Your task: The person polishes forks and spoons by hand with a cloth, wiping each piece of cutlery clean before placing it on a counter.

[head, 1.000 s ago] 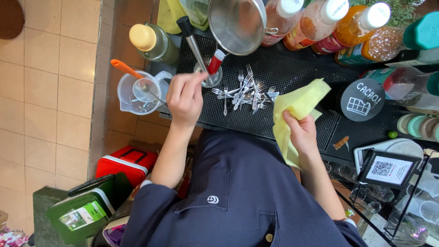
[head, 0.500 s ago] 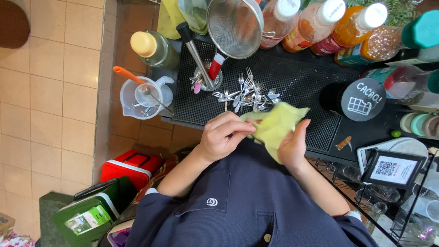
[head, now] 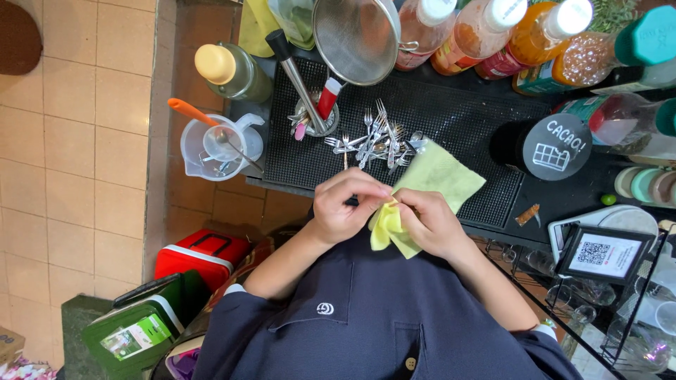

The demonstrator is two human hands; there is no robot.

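A black rubber bar mat point(head: 451, 119) covers the counter and serves as the landmark here. At its upper edge a metal strainer point(head: 355, 35) hangs over a small metal cup point(head: 318, 119) holding a red-handled tool. Along the mat's far edge stands a row of sauce bottles point(head: 493, 35) with white caps. Just off its left side sit a clear measuring jug point(head: 211, 151) with an orange-handled utensil inside and a green bottle point(head: 232, 70) with a yellow cap. To the mat's right lies a round black chalkboard sign point(head: 558, 146). Below the mat's left corner, on the tiled floor, rests a red box point(head: 201, 257).
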